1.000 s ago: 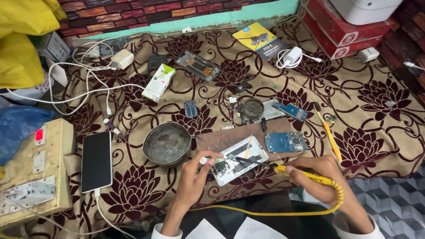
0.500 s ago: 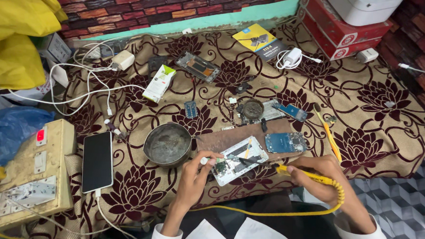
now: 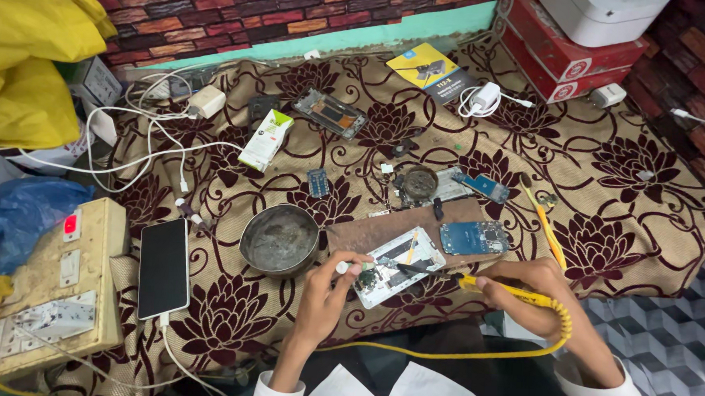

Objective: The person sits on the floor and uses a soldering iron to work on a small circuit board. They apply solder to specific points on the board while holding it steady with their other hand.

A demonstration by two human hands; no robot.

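The right hand (image 3: 528,292) is gripping a yellow-handled soldering iron (image 3: 477,281), fingers closed around its smooth plastic handle, and its dark metal tip is reaching left onto an opened phone (image 3: 397,265). That phone is lying as a flat white rectangle, tilted, on a worn brown board (image 3: 367,235) over the floral brown-and-maroon cloth (image 3: 610,187). The left hand (image 3: 328,289) is resting at the phone's left edge, fingers pinching a small pale thing against it; what that thing is cannot be told. A coiled yellow cable (image 3: 521,351) is trailing from the iron. Just left of the board a round, dull metal bowl (image 3: 279,239) is sitting, and a blue circuit board (image 3: 473,237) is lying just right of the phone. Further left a glossy black smartphone (image 3: 164,267) is lying flat.
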